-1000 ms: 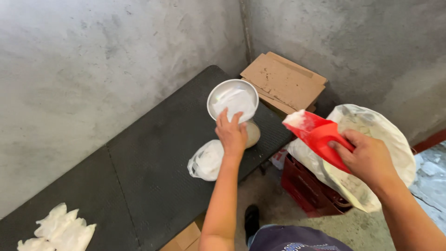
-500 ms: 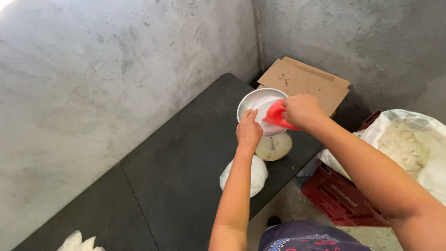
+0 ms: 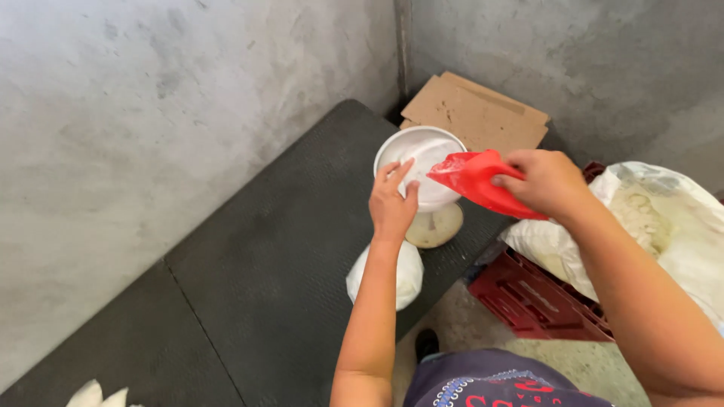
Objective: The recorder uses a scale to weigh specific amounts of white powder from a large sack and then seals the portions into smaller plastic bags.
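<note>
Two bare hands meet over a round white bowl [image 3: 422, 162] that sits on a cream scale base [image 3: 436, 226] in the upper middle of the frame, near the far end of a dark, finely ribbed bench top [image 3: 286, 249]. The left hand [image 3: 394, 203] rests on the bowl's near rim, fingers slightly spread and laid over the edge, thumb out to the side, gripping nothing else. The right hand [image 3: 549, 183], coming in from the right of the frame, has its fingers clamped around the handle end of a red plastic scoop [image 3: 479, 181], whose tapered mouth tilts down over the bowl's right side; pale powder dusts the scoop's lip and the bowl's inside. Just below the left forearm, at the bench's near edge, lies a small filled bag of thin white plastic [image 3: 403, 273]. Behind the bowl, in the corner, a flattened brown cardboard box [image 3: 483, 113] leans against rough grey concrete walls [image 3: 151, 113]. At right of the frame a large white sack [image 3: 671, 226] stands open, with coarse off-white grain showing inside, and it rests on a red plastic crate [image 3: 543, 298] on the floor, partly hidden by the right forearm. In the lower left corner, crumpled white plastic [image 3: 94, 396] pokes into view on the bench.
</note>
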